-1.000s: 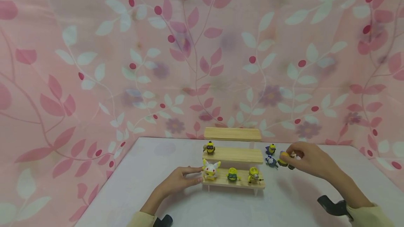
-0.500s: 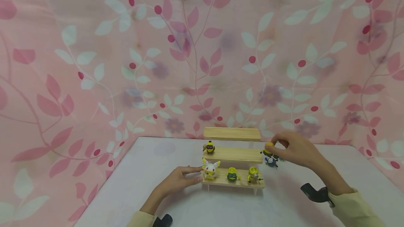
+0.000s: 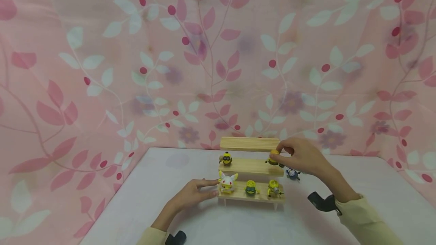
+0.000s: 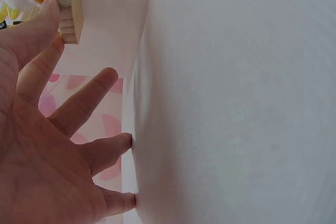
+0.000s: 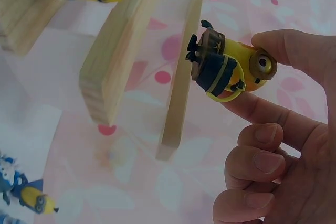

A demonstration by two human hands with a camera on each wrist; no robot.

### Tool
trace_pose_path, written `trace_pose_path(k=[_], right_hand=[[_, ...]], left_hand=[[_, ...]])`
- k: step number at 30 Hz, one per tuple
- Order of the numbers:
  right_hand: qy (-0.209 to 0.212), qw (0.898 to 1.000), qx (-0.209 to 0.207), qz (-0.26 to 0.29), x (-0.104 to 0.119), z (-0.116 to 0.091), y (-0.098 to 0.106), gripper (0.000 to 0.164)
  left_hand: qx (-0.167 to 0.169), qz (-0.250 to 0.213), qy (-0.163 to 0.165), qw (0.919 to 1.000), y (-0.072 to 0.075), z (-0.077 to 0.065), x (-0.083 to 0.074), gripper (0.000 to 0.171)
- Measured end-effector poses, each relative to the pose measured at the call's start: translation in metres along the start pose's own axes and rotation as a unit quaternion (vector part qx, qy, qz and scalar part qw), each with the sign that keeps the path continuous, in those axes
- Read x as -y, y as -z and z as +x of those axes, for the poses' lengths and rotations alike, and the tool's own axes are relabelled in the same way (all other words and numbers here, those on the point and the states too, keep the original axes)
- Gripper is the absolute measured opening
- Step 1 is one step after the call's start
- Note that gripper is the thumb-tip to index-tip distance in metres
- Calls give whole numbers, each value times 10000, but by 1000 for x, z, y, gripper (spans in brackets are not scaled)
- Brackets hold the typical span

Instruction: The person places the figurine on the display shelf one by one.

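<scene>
From the head view, a person's right hand (image 3: 301, 158) pinches a yellow figure (image 3: 274, 157), which appears over the right end of a wooden stand's middle shelf (image 3: 250, 166). The left hand (image 3: 190, 198), fingers extended, rests against the left end of the bottom shelf (image 3: 238, 196), where a white-headed figure (image 3: 227, 183), a green-clad figure (image 3: 250, 188) and a bright yellow toy (image 3: 273, 188) stand in a row. A goggled toy (image 3: 226, 159) occupies the middle shelf's left end; a blue figure (image 3: 293, 174) lies on the table (image 3: 190, 222) beside the stand. The step in hand looks like placing the pinched figure on display; the next move would call for setting its feet level on the board, then letting go cleanly.

At the left wrist, detail lost from above: thumb and forefinger touch the board's end beside a translucent support (image 4: 113, 14), the other fingers fanned wide toward the tabletop.

At the right wrist, thumb and forefinger pinch the figure by its head, feet toward the boards, the remaining fingers curled clear. Its eyepiece and yellow loop (image 5: 231, 90) show only here, as does a caped toy (image 5: 39, 199) lower left. Whether the feet touch any shelf cannot be told from this angle.
</scene>
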State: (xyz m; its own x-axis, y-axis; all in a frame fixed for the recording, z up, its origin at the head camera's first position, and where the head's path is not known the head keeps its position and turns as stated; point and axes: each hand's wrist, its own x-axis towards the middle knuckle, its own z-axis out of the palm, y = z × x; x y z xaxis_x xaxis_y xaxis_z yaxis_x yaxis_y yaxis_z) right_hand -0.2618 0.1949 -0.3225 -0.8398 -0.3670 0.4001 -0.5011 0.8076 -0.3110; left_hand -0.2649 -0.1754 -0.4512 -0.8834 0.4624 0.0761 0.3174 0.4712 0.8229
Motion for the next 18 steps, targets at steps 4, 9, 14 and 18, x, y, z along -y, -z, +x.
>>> trace_pose_path(k=[4, 9, 14, 18], right_hand=[[31, 9999, 101, 99, 7, 7, -4, 27], [102, 9996, 181, 168, 11, 14, -10, 28], [130, 9992, 285, 268, 15, 21, -17, 26], [142, 9987, 367, 332, 19, 25, -23, 25]], left_hand=[[2, -11, 25, 10000, 0, 0, 0, 41], [6, -22, 84, 10000, 0, -1, -2, 41], [-3, -36, 114, 9999, 0, -1, -3, 41], [2, -11, 114, 9999, 0, 0, -2, 41]])
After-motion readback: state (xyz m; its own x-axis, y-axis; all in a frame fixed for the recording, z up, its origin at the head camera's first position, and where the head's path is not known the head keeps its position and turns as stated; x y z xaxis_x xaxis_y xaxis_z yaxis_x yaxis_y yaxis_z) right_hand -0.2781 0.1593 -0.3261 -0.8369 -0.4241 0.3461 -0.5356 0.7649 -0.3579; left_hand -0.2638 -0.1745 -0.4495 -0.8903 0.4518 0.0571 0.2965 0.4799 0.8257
